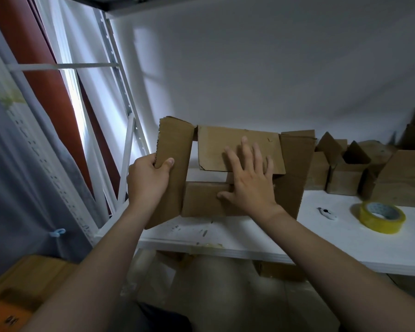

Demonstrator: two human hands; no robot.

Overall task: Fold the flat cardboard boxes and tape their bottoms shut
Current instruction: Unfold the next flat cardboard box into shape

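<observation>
A brown cardboard box (295, 168) stands on the white shelf (261, 238) with its bottom flaps facing me. My left hand (149, 180) grips the left side flap (175, 149), thumb on its front face. My right hand (249, 178) lies flat with spread fingers, pressing the upper flap (216, 144) and the lower flap (201, 200) inward. A gap of white shows between those two flaps. A roll of yellow tape (381, 218) lies on the shelf to the right, apart from both hands.
A small white cutter (326, 213) lies between the box and the tape. Several folded cardboard boxes (345, 180) crowd the back right of the shelf. A white metal rack post (120, 75) rises at the left. More cardboard sits under the shelf (280, 271).
</observation>
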